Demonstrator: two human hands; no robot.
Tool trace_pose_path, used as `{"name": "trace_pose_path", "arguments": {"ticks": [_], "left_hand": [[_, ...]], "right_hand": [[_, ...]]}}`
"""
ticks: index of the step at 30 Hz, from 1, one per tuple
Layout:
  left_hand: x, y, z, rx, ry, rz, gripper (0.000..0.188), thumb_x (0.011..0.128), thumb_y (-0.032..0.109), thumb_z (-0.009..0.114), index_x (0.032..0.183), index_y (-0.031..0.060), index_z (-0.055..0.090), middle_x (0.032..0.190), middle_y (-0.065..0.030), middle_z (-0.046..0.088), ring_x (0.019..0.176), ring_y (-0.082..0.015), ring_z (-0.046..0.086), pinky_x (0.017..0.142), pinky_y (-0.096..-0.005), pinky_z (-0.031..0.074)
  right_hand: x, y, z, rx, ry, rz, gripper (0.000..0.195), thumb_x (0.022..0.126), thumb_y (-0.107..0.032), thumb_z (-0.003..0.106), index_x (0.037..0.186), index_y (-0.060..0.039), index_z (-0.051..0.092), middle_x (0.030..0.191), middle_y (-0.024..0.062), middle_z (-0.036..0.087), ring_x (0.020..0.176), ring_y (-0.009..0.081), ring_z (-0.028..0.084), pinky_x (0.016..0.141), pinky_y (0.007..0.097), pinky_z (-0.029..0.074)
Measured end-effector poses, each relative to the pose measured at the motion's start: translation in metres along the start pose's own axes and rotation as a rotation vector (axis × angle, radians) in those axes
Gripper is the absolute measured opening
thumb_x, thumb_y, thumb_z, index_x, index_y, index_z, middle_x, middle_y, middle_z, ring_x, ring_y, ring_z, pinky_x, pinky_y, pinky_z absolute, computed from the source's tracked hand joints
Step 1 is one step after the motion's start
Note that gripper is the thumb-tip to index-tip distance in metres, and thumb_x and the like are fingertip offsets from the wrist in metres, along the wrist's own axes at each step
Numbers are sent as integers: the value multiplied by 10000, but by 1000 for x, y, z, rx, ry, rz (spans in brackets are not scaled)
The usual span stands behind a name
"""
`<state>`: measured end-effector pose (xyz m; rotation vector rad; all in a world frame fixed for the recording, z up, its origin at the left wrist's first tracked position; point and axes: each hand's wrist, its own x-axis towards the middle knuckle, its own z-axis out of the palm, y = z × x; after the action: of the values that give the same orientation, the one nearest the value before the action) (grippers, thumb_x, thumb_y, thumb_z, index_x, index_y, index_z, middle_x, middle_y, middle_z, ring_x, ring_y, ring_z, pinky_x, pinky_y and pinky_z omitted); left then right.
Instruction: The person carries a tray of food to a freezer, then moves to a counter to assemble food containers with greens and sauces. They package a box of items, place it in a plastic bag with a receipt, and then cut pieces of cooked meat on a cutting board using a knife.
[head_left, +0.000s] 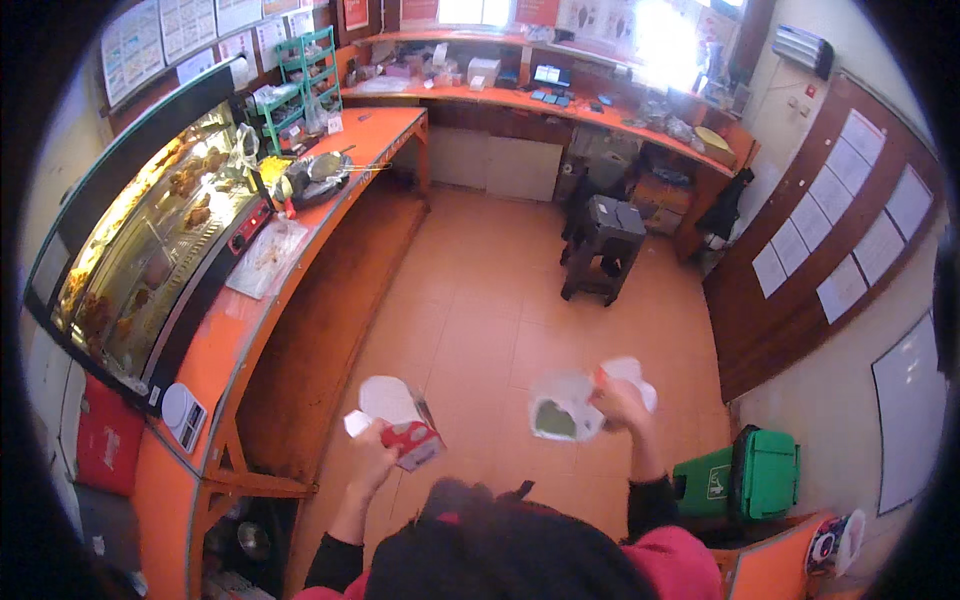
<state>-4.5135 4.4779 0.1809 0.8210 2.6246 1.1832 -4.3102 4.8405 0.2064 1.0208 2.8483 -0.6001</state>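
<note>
My left hand (373, 456) grips a red and white paperboard food box (412, 442), whose white lid flap (386, 397) stands raised. Nothing can be made out inside the box from here. Over to the right, my right hand (622, 405) pinches a whitish plastic bag or sheet with a green patch (559, 416). Another white piece (634, 375), perhaps paper, shows on the far side of that hand, and motion blur hides its details. Both hands are in the air above the tiled floor (480, 322), well apart from each other.
Along the left runs an orange counter (217, 337) with a lit glass food warmer (165, 217), a white kitchen scale (182, 416) and a foil-lined pan (322, 176). Black stacked stools (607, 240) stand ahead. A green bin (769, 472) is at right, near a brown door (810, 225).
</note>
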Motion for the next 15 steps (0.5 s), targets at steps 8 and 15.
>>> {"name": "trace_pose_path", "arguments": {"ticks": [8, 15], "left_hand": [[223, -59, -50, 5, 419, -164, 360, 560, -19, 723, 871, 1, 543, 790, -127, 618, 748, -239, 614, 665, -343, 477], [511, -44, -62, -144, 565, 77, 310, 602, -26, 718, 839, 12, 523, 742, -129, 600, 690, -212, 609, 638, -309, 472]], "right_hand": [[286, -163, -4, -1, -192, -521, 180, 728, -138, 521, 846, -110, 655, 813, 136, 636, 778, 312, 608, 675, 413, 467], [492, -210, -42, -127, -277, -464, 167, 715, -153, 527, 818, -126, 655, 791, 124, 638, 765, 305, 607, 665, 412, 466]]}}
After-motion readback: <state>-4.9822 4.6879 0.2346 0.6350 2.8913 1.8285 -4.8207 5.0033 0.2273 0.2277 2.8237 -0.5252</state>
